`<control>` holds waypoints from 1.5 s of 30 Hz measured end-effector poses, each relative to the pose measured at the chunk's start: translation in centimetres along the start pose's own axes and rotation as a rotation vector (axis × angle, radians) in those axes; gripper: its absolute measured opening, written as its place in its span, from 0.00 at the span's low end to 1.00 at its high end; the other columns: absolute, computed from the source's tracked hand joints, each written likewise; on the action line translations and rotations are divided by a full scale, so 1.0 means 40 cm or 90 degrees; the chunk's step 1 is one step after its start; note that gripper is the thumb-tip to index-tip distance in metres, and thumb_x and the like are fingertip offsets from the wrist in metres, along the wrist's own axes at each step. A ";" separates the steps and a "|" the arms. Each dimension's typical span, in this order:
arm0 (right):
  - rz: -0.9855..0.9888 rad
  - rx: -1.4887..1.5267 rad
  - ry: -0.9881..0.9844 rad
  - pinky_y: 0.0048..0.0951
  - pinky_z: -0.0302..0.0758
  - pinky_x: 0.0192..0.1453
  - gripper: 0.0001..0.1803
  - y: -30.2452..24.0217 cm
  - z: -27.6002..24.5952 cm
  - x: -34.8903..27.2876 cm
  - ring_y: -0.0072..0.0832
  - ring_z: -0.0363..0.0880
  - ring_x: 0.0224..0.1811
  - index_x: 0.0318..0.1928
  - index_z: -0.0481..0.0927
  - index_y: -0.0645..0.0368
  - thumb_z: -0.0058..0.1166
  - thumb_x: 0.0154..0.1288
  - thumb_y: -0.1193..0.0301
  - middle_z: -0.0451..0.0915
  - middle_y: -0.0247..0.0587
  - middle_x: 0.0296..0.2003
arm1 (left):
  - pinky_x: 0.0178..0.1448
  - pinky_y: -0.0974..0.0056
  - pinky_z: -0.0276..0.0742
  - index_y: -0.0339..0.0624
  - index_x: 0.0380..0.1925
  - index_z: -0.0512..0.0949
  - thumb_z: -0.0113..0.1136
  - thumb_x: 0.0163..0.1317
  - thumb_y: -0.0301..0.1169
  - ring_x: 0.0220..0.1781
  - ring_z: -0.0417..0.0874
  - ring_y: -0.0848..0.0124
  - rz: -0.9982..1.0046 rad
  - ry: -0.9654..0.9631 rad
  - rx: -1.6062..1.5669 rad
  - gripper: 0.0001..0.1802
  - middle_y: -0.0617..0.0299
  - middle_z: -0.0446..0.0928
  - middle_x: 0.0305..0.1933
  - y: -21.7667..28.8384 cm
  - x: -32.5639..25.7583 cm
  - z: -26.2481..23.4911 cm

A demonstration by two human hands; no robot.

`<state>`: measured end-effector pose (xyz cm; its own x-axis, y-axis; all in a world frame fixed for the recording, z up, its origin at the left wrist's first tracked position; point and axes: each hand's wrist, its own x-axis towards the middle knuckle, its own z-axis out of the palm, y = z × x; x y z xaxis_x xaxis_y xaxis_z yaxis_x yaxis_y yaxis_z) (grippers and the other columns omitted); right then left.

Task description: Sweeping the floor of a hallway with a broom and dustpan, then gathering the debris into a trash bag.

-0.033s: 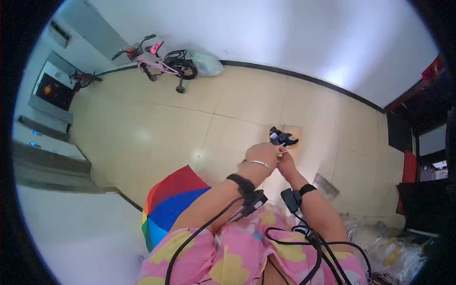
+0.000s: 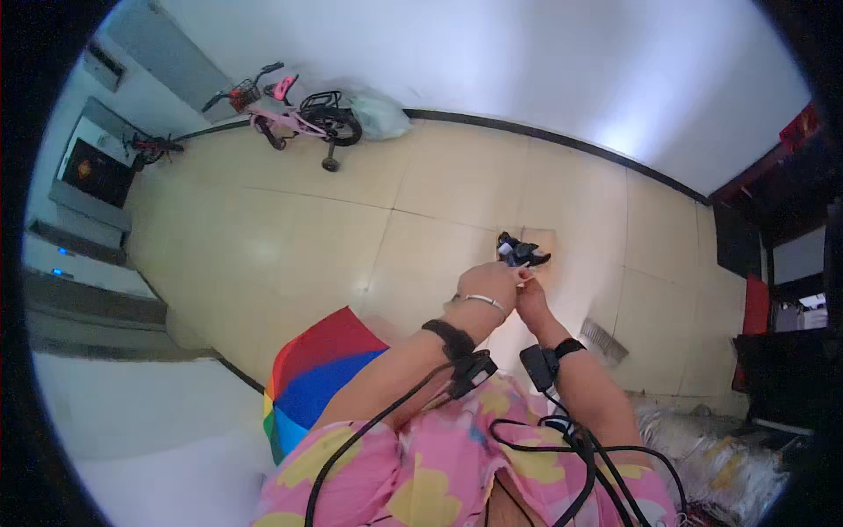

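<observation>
My left hand [image 2: 488,286] and my right hand [image 2: 532,304] meet in front of me, their fingertips drawn together. Something small and pale shows between the fingers, too small to name. Just beyond them, on the tiled floor, lies a shallow tan cardboard box [image 2: 546,237] with several black items [image 2: 522,252] in it, partly hidden by my left hand. A bracelet circles my left wrist, and black straps with small cabled devices sit on both forearms.
A rainbow-coloured umbrella [image 2: 323,369] stands beside my left arm. Further off are a pink child's bicycle [image 2: 294,121] and a pale plastic bag [image 2: 382,118] by the wall. A grey ribbed object [image 2: 604,341] lies right of my right wrist; plastic-wrapped bundles [image 2: 720,448] sit lower right.
My hands stay together in nearly the same place, with only a slight shift of the fingers. The whole view has moved a little.
</observation>
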<state>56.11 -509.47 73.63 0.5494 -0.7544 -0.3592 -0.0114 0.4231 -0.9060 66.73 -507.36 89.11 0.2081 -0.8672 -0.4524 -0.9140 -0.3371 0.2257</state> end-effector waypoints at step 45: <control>0.001 0.241 0.742 0.18 0.72 0.25 0.18 -0.238 0.068 0.628 0.23 0.74 0.25 0.39 0.73 0.53 0.49 0.54 0.54 0.73 0.28 0.28 | 0.21 0.67 0.75 0.29 0.29 0.72 0.62 0.49 0.30 0.17 0.76 0.69 -0.312 -0.015 -0.487 0.14 0.56 0.74 0.23 -1.517 1.275 -0.683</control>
<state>72.29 -531.07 73.85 -0.5291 -0.6690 -0.5219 0.3392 0.3971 -0.8528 142.34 -541.13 75.93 0.4975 -0.5574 -0.6647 -0.2421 -0.8250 0.5106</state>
